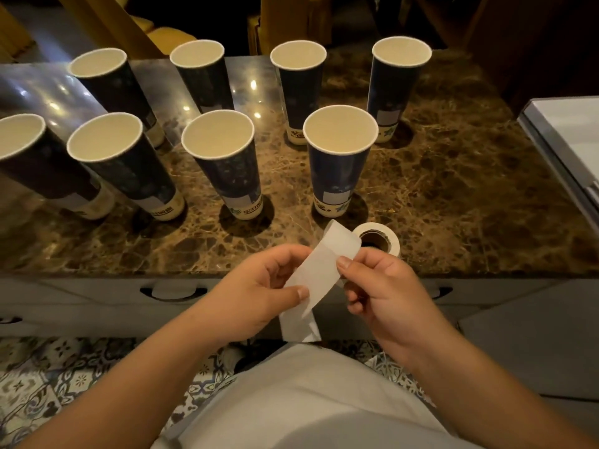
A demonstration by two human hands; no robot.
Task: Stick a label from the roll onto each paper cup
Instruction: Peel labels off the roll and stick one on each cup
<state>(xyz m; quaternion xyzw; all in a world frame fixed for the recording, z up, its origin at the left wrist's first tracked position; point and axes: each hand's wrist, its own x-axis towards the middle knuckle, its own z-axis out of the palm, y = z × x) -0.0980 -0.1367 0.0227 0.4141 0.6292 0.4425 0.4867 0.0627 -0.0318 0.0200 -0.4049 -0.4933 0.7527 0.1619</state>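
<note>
Both hands pinch a white label strip (319, 273), left hand (259, 293) and right hand (379, 286), at the worktop's (453, 189) near edge. Beyond them sits the label roll (377, 239), then eight upright paper cups (223, 163). Several cups appear already labelled low down; for others I cannot tell.

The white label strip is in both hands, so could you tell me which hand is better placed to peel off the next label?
Probably the right hand: its thumb pinches the white label strip near the roll, while the left hand steadies it lower.
</note>
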